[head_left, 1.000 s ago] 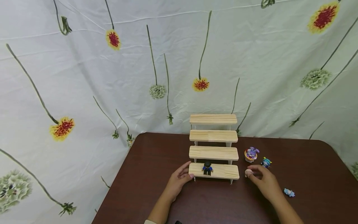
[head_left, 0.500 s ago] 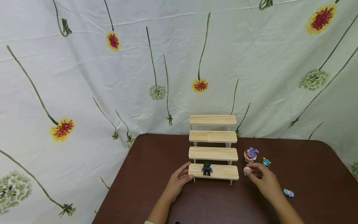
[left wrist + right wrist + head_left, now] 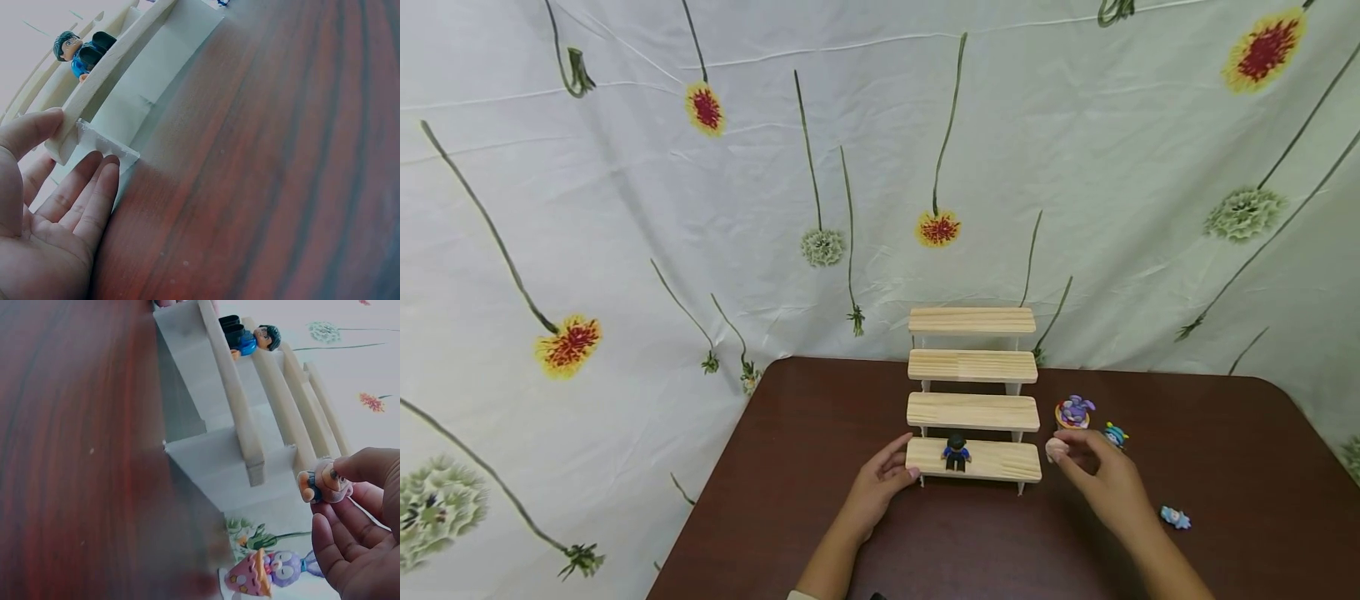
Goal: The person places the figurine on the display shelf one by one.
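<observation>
A wooden stepped display stand (image 3: 1000, 458) with white supports stands on the dark table. My left hand (image 3: 874, 487) holds the left end of its lowest step; in the left wrist view the thumb lies on the plank and other fingers reach beneath it. A toy figure (image 3: 957, 454) with black hair and a blue top sits on that step. Right of the stand, my right hand (image 3: 1105, 479) pinches a small pale pink figurine (image 3: 325, 481) between thumb and fingers. The right wrist view shows the figurine raised above the tabletop; fingers cover part of it.
Behind the right hand stands a purple long-eared figurine (image 3: 1073, 412) in a cup-shaped base. Beside it is a figurine with a blue hat (image 3: 1115, 434). A light blue figurine (image 3: 1175, 517) lies farther right. A flower-printed cloth (image 3: 880, 167) hangs behind the table (image 3: 820, 400).
My right hand has moved slightly left and up with the pale figurine, toward the right end of the lowest step. The left hand stays at the stand.
</observation>
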Tool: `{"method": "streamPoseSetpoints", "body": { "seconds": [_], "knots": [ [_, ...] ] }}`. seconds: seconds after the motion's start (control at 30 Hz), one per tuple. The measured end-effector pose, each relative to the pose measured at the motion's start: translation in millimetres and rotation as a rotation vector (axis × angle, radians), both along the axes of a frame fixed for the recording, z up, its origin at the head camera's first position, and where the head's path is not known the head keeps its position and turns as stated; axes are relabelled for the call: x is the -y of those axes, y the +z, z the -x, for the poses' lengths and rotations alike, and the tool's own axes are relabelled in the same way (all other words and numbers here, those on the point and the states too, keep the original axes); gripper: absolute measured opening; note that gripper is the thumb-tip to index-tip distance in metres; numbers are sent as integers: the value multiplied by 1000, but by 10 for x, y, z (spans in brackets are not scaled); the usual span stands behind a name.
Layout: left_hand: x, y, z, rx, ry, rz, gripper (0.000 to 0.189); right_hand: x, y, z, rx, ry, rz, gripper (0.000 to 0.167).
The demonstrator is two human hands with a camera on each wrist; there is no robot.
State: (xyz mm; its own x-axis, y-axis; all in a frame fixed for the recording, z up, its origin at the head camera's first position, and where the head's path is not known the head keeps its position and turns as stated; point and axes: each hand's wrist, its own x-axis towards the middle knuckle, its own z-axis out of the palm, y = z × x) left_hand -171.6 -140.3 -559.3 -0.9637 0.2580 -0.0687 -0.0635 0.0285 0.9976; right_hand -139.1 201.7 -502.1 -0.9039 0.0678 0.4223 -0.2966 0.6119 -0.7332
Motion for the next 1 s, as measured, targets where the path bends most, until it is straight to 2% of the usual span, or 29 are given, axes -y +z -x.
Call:
{"method": "streamPoseSetpoints", "body": {
  "seconds": [0.3, 0.57, 0.73, 1.0],
  "knots": [
    [-5, 4, -9, -2, -8, -10, 65, 112, 106, 53, -27, 59, 84, 23],
    [-2, -2, -4, -6, -8, -9, 65, 220, 224, 119, 59, 66, 114, 25],
    [5, -16, 4, -14, -10, -4, 65, 289, 255, 165, 71, 113, 168, 24],
    [7, -21, 2, -27, -9, -6, 64, 407, 278, 280, 60, 131, 126, 25]
  ]
}}
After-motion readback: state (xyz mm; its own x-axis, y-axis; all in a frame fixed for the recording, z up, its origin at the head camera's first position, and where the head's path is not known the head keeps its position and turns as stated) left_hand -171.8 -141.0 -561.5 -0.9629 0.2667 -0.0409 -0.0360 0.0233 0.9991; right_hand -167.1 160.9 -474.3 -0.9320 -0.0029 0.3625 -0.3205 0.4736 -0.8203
